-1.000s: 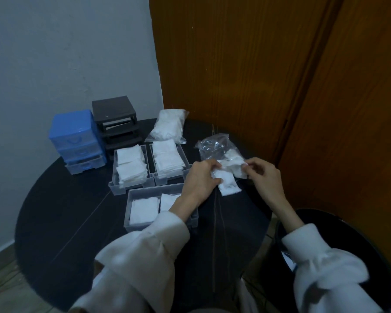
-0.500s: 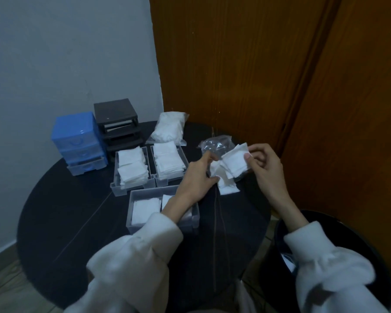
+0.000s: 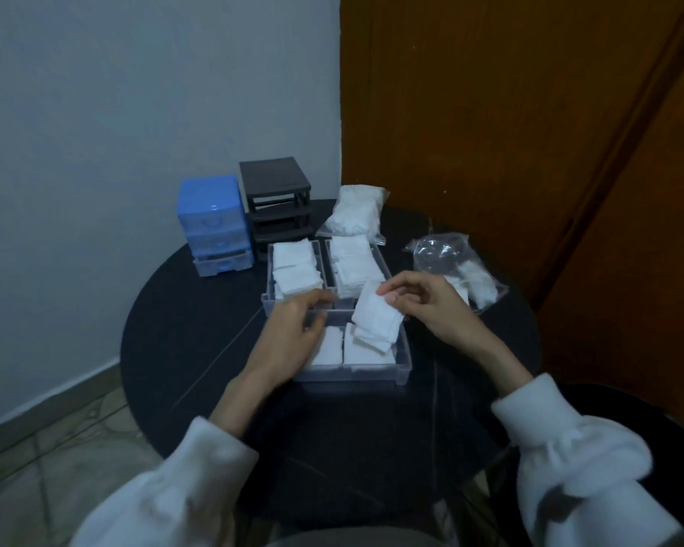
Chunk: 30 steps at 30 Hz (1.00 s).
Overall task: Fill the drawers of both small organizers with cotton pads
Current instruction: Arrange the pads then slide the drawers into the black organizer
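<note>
Right, head view, the only one I have. My right hand [image 3: 431, 305] pinches a small stack of cotton pads [image 3: 376, 313] between thumb and fingertips, held tilted just above the nearest clear drawer [image 3: 352, 373]. The stack's lower edge touches or nearly touches the pads already lying in that drawer; can't tell which.

My left hand [image 3: 293, 333] is over the left part of the same drawer, fingers loosely curled. It's motion-blurred, so I can't tell whether it grips the drawer wall or just rests on it.

Two more clear drawers sit side by side just behind the near one: left drawer [image 3: 271, 286] and right drawer [image 3: 380, 254], both piled with white pads.

Blue organizer [image 3: 210, 223] stands at the back left of the round black tabletop [image 3: 198, 329], its bottom drawer pulled partly out. Black organizer [image 3: 275, 199] is just beside it on the right, its slots open at the front.

Full bag of pads [image 3: 356, 211] lies behind the right drawer. A second clear bag [image 3: 451, 262], mostly emptied with a few pads left in it, lies on the tabletop just beyond my right hand.

White sleeves [image 3: 569, 452] cover both forearms. Grey wall at left, brown wooden door [image 3: 490, 132] at right.
</note>
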Tool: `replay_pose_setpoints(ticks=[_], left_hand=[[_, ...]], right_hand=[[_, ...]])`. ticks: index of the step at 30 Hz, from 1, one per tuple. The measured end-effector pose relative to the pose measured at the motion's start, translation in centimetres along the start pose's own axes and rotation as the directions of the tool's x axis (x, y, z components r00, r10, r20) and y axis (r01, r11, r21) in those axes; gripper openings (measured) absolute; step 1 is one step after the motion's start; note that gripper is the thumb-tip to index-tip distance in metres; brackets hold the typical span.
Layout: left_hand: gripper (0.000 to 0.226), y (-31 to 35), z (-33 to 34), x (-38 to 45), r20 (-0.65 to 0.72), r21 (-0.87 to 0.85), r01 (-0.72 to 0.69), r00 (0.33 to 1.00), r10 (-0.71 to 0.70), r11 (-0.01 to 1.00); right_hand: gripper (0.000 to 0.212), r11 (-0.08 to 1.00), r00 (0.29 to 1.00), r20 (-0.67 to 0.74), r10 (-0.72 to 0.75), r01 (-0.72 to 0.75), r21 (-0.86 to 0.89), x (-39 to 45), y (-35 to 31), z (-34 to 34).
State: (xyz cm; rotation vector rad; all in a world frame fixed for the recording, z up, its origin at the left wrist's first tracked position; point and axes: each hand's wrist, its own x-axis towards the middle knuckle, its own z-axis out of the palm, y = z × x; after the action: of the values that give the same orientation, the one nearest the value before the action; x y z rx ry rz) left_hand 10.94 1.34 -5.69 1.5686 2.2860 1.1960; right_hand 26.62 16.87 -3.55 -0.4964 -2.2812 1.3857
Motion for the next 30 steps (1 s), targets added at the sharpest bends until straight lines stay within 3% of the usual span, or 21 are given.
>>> replay_pose_setpoints(ticks=[7, 17, 22, 30], left_hand=[[0.031, -0.6, 0.0, -0.8, 0.027, -0.008, -0.004, 1.000, 0.004, 1.000], [0.027, -0.5, 0.3, -1.4, -0.048, -0.058, 0.022, 0.999, -0.025, 0.998], [0.026, -0.4, 0.2, -1.5, -0.064, -0.068, 0.014, 0.998, -0.019, 0.998], [0.028, -0.3, 0.0, -1.4, -0.030, -0.051, 0.010, 0.999, -0.012, 0.999]], right_hand=[[0.014, 0.969, 0.988, 0.152, 0.007, 0.031, -0.246, 0.5, -0.6, 1.1], [0.019, 0.744, 0.959, 0.249, -0.132, 0.262, -0.614, 0.1, -0.5, 2.0], [0.018, 0.732, 0.958, 0.210, -0.197, 0.286, -0.618, -0.9, -1.3, 2.1], [0.018, 0.773, 0.932, 0.362, -0.008, 0.235, -0.589, -0.4, -0.9, 2.3]])
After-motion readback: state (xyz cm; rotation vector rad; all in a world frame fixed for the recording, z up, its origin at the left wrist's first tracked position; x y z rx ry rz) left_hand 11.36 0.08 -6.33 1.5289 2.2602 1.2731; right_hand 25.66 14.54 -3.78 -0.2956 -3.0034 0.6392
